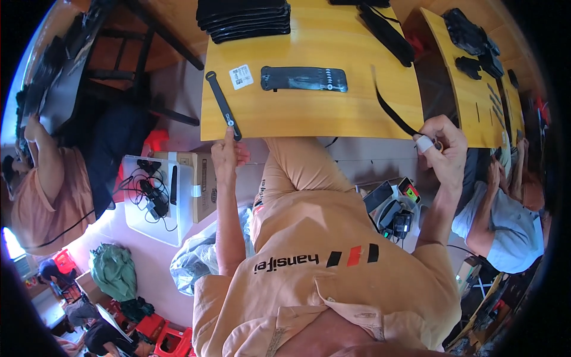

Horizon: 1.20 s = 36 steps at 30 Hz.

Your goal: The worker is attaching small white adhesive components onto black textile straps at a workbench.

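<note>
On the yellow table's near left corner lies a black strap [221,102] with a loop at its far end. My left hand [229,156] is at the table edge, index fingertip resting on that strap's near end and the other fingers loosely apart. At the right edge my right hand [443,150] is closed around another black strap [389,110], whose free end curves up and away over the table. White tape wraps a digit of this hand. Between the hands, farther back, a flat bundle of black straps [304,79] lies beside a white label sheet [241,77].
A stack of black packs [244,21] stands at the table's far left, a long black pouch [386,34] at far right. Below left, a clear bin [159,202] holds cables beside a cardboard box [205,187]. Co-workers sit on both sides; a second table [443,44] adjoins.
</note>
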### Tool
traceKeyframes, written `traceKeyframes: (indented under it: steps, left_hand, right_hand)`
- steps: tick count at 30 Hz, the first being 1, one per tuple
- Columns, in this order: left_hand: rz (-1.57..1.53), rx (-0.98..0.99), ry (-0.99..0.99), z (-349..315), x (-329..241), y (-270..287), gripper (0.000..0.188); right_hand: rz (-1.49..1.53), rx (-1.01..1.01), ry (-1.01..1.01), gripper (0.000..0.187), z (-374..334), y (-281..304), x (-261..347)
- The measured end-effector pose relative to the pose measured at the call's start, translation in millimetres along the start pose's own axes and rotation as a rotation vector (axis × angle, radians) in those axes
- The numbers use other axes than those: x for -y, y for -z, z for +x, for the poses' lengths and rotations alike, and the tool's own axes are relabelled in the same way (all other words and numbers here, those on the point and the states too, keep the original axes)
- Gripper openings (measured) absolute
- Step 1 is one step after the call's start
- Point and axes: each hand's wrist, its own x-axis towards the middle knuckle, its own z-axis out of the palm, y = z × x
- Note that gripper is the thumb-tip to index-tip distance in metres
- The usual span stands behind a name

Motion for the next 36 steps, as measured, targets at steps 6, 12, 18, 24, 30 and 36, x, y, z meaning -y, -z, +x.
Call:
traceKeyframes:
  steps: [6,12,18,24,30,36]
  left_hand:
    - [0.283,-0.006,-0.093,-27.1,-7.8,22.3,0.055]
    - [-0.09,1.001,-0.269,-103.5,-42.3,-46.9,0.042]
    - [-0.691,0.818,-0.143,-106.9,-42.5,-89.1,0.024]
    - [-0.62,0.649,-0.166,-96.9,-40.1,-100.2,0.021]
    - [-0.754,0.619,-0.127,-90.5,-38.2,-101.5,0.019]
    - [-0.739,0.452,-0.164,-46.8,-36.0,-74.7,0.019]
  right_hand:
    - [0.097,-0.017,0.1,0.012,4.2,-0.1,0.3]
    - [0.265,0.221,0.249,0.017,8.2,-42.1,-2.3]
    - [0.189,0.424,0.052,0.012,4.3,-65.3,-14.0]
    - [0.563,0.25,-0.364,0.012,-1.9,-84.3,-17.9]
    - [0.647,0.084,-0.502,0.01,-8.7,-105.0,-50.8]
    - [0.68,0.059,-0.546,0.009,0.1,-99.2,-86.5]
